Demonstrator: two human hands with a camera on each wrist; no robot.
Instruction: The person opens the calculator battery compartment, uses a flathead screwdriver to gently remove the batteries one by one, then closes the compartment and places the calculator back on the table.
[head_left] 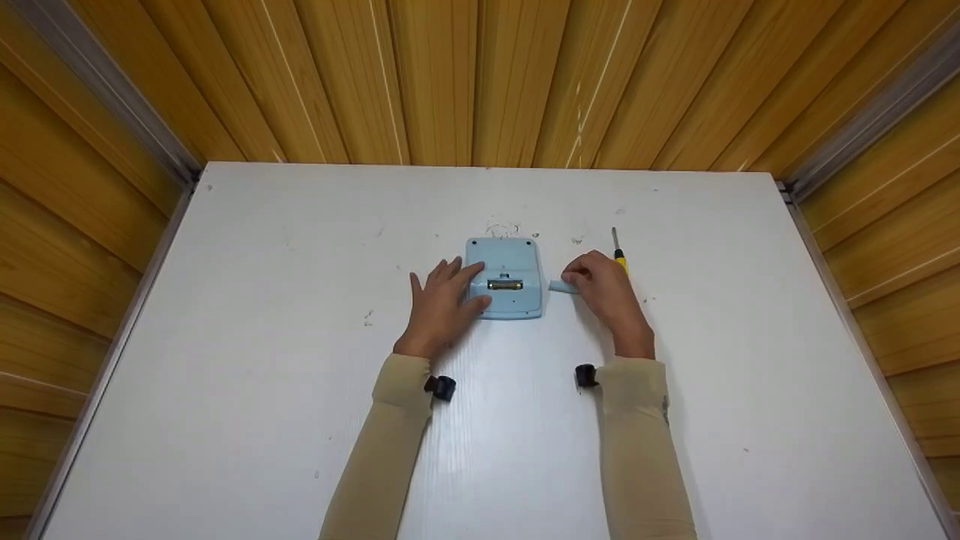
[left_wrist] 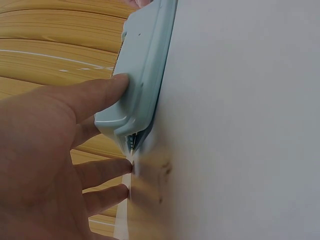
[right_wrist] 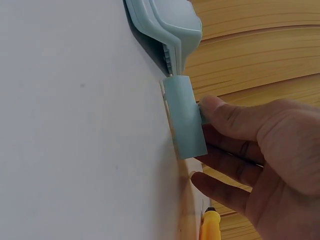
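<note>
A light blue device (head_left: 517,261) lies on the white table, with an uncovered slot holding a battery (head_left: 505,285) in its upper face. The left hand (head_left: 441,307) rests its thumb and index finger on the device's left side, the other fingers spread towards the table; the left wrist view shows the thumb on the casing (left_wrist: 135,75). To the right of the device, the right hand (head_left: 606,289) pinches a small light blue cover (head_left: 562,286) between thumb and fingers. In the right wrist view the cover (right_wrist: 185,117) stands on edge near the table.
A screwdriver with a yellow and black handle (head_left: 620,259) lies just beyond the right hand, its shaft pointing away. The white table (head_left: 262,337) has small dark marks and is bordered by wood-patterned walls (head_left: 439,82) at the back and sides.
</note>
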